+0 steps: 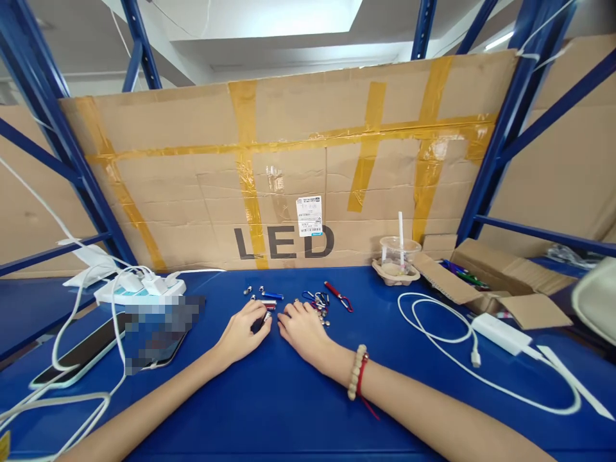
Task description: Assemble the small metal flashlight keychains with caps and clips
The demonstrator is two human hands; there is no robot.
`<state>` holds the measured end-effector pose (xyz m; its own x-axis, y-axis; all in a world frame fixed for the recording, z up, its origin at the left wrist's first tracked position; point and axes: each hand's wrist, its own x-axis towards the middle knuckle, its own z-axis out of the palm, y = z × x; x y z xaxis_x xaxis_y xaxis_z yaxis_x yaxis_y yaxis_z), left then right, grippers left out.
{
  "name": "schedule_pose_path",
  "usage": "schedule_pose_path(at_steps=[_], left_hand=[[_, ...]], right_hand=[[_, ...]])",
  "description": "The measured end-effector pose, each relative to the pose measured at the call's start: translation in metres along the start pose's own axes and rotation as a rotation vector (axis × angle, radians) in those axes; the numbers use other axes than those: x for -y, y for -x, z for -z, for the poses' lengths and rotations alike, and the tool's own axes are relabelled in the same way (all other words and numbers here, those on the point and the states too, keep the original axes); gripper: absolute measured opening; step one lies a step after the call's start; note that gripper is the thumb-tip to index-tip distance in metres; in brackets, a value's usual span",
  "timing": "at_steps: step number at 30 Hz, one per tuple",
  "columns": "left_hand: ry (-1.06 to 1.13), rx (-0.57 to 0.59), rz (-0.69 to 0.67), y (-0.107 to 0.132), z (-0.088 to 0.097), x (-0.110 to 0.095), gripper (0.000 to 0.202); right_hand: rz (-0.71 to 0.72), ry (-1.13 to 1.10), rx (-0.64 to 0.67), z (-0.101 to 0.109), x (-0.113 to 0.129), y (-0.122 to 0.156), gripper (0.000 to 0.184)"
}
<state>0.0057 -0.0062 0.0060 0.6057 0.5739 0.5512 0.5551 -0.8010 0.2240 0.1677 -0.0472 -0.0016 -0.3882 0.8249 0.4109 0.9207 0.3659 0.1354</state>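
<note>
Both my forearms rest on the blue table [289,410]. My left hand [243,332] is curled, its fingertips pinching a small dark and silver keychain-light part [264,318]. My right hand [302,327] lies close beside it, fingers bent down onto the table near the same part; what it holds, if anything, is hidden. It wears a bead bracelet [357,372]. Just beyond my hands lie small metal pieces [250,290], a blue mini flashlight [272,296], a red one [338,296] and a cluster of carabiner clips [318,300].
A taped cardboard sheet marked LED [289,173] stands at the back. Left: a white power strip [139,289] with cables, a tablet [79,356] and a phone. Right: a plastic cup with straw [399,256], an open carton [495,282], a white charger and cable [500,333].
</note>
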Motion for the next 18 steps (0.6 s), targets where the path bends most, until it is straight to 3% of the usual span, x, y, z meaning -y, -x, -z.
schedule_pose_path(at_steps=[10, 14, 18], left_hand=[[-0.038, -0.04, 0.141, 0.0, 0.0, -0.002, 0.022], [-0.012, -0.101, 0.157, 0.001, 0.0, -0.003, 0.019], [-0.014, -0.079, 0.15, 0.001, 0.0, -0.004, 0.017]], right_hand=[[0.057, 0.063, 0.059, 0.0, 0.012, -0.001, 0.027], [0.058, 0.081, 0.071, 0.001, 0.013, 0.002, 0.029], [0.07, 0.071, 0.084, 0.003, 0.012, 0.002, 0.028]])
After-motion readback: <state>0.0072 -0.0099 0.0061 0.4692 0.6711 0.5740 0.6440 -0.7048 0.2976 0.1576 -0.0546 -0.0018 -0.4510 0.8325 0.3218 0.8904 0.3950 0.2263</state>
